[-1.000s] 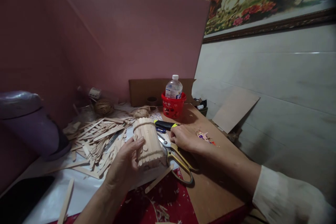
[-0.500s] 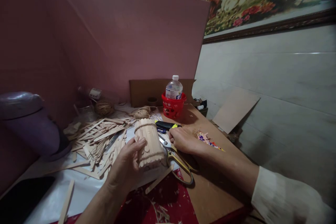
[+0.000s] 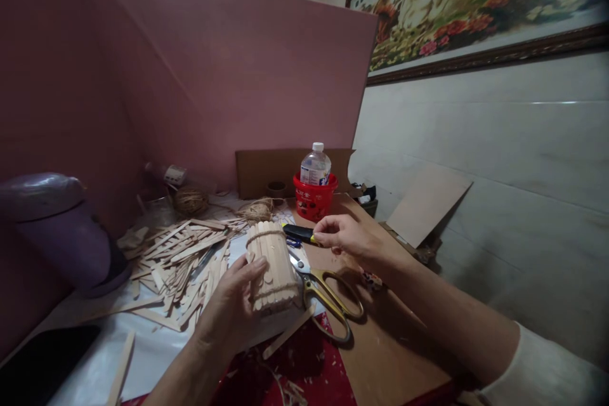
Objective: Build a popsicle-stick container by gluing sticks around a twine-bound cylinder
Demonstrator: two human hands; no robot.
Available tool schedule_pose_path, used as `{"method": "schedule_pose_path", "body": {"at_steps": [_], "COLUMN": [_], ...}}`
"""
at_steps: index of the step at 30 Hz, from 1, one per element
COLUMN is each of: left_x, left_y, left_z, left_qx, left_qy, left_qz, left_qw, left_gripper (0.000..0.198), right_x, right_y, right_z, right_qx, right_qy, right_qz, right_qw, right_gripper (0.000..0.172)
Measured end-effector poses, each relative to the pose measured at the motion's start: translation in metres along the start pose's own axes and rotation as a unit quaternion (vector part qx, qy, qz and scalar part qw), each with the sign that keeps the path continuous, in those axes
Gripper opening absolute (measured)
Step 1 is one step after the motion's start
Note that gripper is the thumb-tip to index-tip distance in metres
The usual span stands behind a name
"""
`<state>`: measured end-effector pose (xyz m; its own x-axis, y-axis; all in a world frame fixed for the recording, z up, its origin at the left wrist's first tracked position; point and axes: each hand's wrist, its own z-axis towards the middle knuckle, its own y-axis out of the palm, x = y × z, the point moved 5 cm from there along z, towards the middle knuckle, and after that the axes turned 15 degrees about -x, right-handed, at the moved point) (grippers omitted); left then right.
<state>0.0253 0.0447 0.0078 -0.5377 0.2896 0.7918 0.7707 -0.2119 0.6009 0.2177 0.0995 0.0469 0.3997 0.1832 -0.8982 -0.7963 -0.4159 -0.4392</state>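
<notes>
My left hand [image 3: 238, 292] is wrapped round a cylinder of craft sticks [image 3: 271, 263], bound with twine near its top and bottom, and tilts it slightly. My right hand [image 3: 345, 236] pinches the near end of a black-and-yellow utility knife [image 3: 299, 233], which lies beyond the cylinder. Just right of the cylinder rest scissors [image 3: 328, 298] with gold handles, their blades partly hidden behind it. A small blue object [image 3: 294, 242] is beside the knife. One loose craft stick [image 3: 288, 333] lies in front of the cylinder.
A heap of craft sticks [image 3: 176, 260] spreads to the left, with twine [image 3: 257, 209] behind. A red bucket [image 3: 314, 196] holding a plastic bottle [image 3: 315, 165] stands at the back. A purple bottle-like container [image 3: 61, 235] and a dark flat object [image 3: 47, 355] are far left.
My right hand has lifted off the scissors area and shifted to the right, its fingers now at the knife's end. The scissors' handles show more fully. My left hand keeps holding the stick cylinder.
</notes>
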Motion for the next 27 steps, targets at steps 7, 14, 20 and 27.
{"method": "schedule_pose_path", "body": {"at_steps": [7,14,20,27], "left_x": [-0.011,-0.016,-0.019,-0.017], "left_y": [-0.004,0.006,0.007,0.008], "left_z": [0.004,0.0,0.002,0.001], "left_qx": [-0.015,-0.045,-0.054,-0.055], "left_qy": [-0.015,-0.012,-0.017,-0.005], "left_qz": [-0.007,-0.001,-0.001,-0.012], "left_qw": [1.0,0.999,0.998,0.998], "left_gripper": [0.042,0.039,0.043,0.045], "right_x": [-0.012,-0.026,-0.028,-0.027], "right_y": [0.024,0.045,0.049,0.055], "right_z": [-0.018,-0.026,-0.022,-0.021], "right_qx": [-0.069,-0.032,0.03,0.066], "right_qy": [0.008,0.017,-0.034,-0.05], "right_qz": [0.206,0.278,0.21,0.124], "right_qw": [0.976,0.96,0.977,0.989], "right_gripper": [0.018,0.025,0.012,0.005]}}
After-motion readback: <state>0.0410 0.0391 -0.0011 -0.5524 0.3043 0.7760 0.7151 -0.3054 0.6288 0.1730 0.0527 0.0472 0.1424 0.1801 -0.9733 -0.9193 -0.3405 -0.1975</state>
